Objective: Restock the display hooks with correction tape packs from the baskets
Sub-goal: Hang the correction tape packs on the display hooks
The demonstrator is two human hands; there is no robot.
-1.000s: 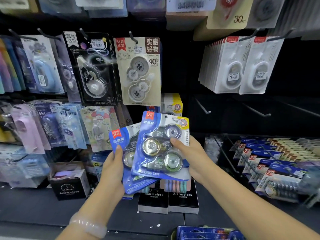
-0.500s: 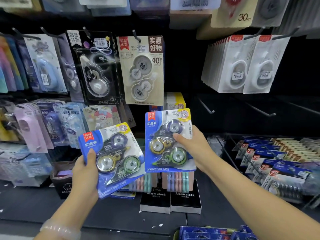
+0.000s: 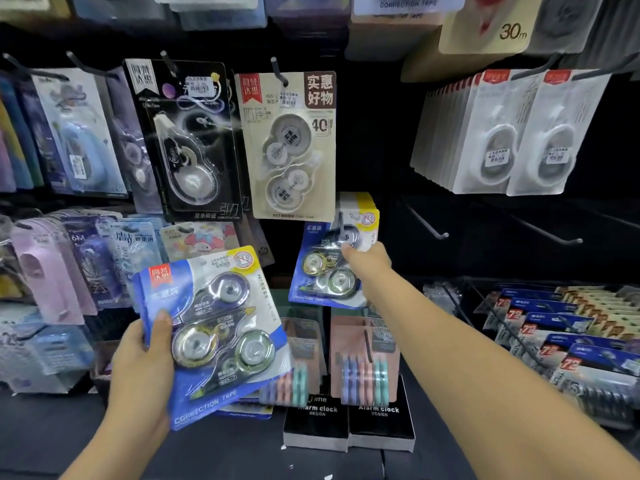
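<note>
My left hand (image 3: 142, 362) grips a blue three-roller correction tape pack (image 3: 214, 334) by its left edge, with more blue packs stacked behind it, low at centre-left. My right hand (image 3: 367, 265) holds a second blue pack (image 3: 325, 268) by its right side, pushed up against a display hook (image 3: 341, 225) in the middle row. The hook's tip shows in front of the pack's top. More of the same packs hang behind it with yellow corners showing.
Other correction tape cards hang above: a black one (image 3: 187, 140) and a beige one (image 3: 291, 147). Bare hooks (image 3: 426, 223) jut out to the right. White packs (image 3: 502, 133) hang at upper right. Alarm clock boxes (image 3: 349, 424) stand on the shelf below, and blue packs fill a wire basket (image 3: 568, 327) at right.
My right hand has carried its pack up and back onto the hook. My left hand has shifted its packs slightly right and closer to the camera.
</note>
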